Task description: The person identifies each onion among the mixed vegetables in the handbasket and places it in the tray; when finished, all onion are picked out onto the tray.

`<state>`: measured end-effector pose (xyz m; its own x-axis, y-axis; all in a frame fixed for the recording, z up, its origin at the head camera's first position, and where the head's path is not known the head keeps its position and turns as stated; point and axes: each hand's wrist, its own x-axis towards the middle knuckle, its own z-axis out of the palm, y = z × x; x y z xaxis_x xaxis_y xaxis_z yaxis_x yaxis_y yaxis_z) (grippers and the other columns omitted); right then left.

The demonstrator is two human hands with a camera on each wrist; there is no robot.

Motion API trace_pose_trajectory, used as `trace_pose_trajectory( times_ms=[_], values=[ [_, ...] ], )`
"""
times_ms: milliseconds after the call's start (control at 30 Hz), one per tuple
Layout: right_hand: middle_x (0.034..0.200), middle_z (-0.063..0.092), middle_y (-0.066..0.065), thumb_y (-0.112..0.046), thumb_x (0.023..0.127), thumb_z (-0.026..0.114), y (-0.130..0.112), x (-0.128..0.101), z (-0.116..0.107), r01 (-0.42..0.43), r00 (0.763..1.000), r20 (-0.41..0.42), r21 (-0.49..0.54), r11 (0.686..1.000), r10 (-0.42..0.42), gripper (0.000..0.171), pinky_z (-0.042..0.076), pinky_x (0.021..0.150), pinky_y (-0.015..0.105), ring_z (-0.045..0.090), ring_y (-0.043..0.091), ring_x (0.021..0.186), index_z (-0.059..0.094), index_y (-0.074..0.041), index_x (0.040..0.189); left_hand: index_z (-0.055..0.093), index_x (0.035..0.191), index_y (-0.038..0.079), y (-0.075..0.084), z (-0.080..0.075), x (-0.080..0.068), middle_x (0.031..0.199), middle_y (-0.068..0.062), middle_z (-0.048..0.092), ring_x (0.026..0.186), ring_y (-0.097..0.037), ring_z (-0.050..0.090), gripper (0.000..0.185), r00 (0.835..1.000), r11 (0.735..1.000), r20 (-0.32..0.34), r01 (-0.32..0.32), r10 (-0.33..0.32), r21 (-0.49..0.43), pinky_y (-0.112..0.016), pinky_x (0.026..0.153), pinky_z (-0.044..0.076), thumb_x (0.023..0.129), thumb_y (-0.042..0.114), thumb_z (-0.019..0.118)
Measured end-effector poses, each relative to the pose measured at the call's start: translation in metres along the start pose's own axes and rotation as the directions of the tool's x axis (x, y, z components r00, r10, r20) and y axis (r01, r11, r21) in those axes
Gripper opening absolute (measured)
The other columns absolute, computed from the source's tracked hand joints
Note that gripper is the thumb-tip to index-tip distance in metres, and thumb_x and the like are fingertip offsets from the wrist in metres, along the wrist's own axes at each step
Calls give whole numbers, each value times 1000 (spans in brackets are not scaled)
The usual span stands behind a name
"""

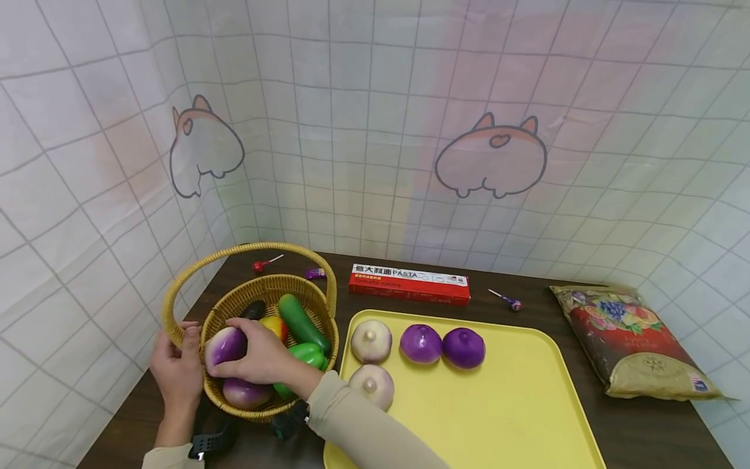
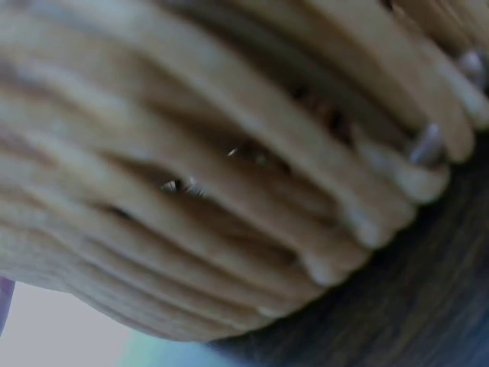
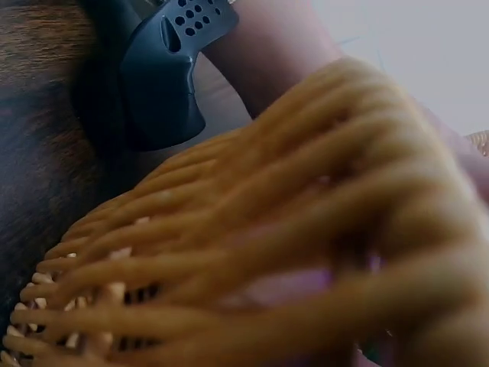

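My right hand point(image 1: 260, 355) grips a purple-and-white onion point(image 1: 225, 346) at the left side inside the wicker basket point(image 1: 334, 326). Below it lies another purple onion point(image 1: 246, 393). My left hand point(image 1: 178, 371) holds the basket from outside at its left, by the foot of the handle. Also inside are a green cucumber point(image 1: 303, 324), a green pepper point(image 1: 309, 355), a yellow-red item point(image 1: 274, 327) and a dark oval thing point(image 1: 254, 310). Both wrist views show mostly blurred wicker weave point(image 2: 191, 168), without the fingers.
To the basket's right, a yellow tray point(image 1: 498, 417) bears several onions point(image 1: 422, 344) at its left and back. Behind stands a red pasta box point(image 1: 409, 284). Lollipops point(image 1: 506, 299) and a purple-wrapped item point(image 1: 315, 273) lie near the wall. A printed bag point(image 1: 635, 342) lies at right.
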<state>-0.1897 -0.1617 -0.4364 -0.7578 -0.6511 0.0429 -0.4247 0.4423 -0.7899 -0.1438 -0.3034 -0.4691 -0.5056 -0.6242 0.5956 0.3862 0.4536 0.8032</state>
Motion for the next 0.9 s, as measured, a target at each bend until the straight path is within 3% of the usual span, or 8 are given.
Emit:
trace_pose_trajectory(
  times_ms=[233,433,633,767,900],
  values=[
    [120,56,-11,-42,75,81,1,-1,4,-7,998,-64,62,998,11,66,48,79,21,54,1,98,52,-24,131,62,100,-16,7,0,-1,86,23,63,76,4,57,24,1000,1000,9,11,-11,-12,-13,64,41,93,6,58],
    [120,48,-8,-37,74,81,0,-10,0,34,992,-127,97,995,-22,66,46,80,22,50,2,95,50,-23,129,62,100,-16,-3,-1,0,86,19,65,79,1,62,25,1000,1000,3,8,-8,-28,-12,66,43,93,7,58],
    [124,48,-7,-30,75,81,-3,-31,-19,131,982,-155,150,980,-107,66,46,84,21,50,2,99,48,-23,132,65,100,-12,-29,-2,2,86,18,67,78,-3,64,25,1000,1000,-7,12,-12,-29,-11,65,44,93,11,60],
    [125,50,-5,-23,76,81,-5,-50,-36,208,970,-168,196,958,-176,66,45,87,19,52,2,104,48,-19,133,65,100,-12,-31,-2,2,85,21,66,75,-1,63,24,1000,1000,-10,10,-11,-11,-10,62,43,93,10,60],
    [130,48,-3,-15,76,80,-1,-69,-51,237,965,-169,239,942,-200,69,50,81,19,52,4,104,46,-19,136,66,101,-10,-31,-2,1,88,22,66,73,0,60,25,1000,1000,-5,-6,6,13,-11,61,41,94,13,60]
  ],
)
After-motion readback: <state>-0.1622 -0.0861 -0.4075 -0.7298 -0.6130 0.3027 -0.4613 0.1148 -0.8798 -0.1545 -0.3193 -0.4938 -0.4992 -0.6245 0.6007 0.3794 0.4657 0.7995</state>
